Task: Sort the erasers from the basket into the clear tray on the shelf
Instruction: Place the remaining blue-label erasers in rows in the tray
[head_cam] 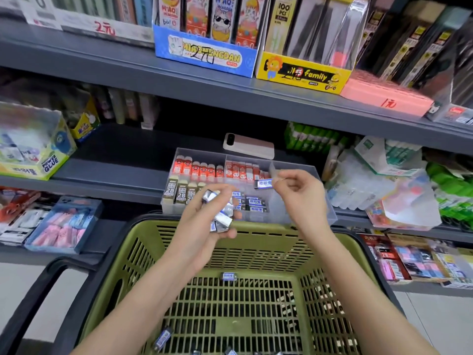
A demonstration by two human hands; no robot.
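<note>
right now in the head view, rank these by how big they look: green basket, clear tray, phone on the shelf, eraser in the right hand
1. green basket, though it is nearest the camera, which inflates it
2. clear tray
3. phone, set farther back
4. eraser, pinched in the right hand

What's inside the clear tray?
In the clear tray: red erasers at the back, 2B erasers front left, blue erasers beside them. The left hand hides part of the front row.
</note>
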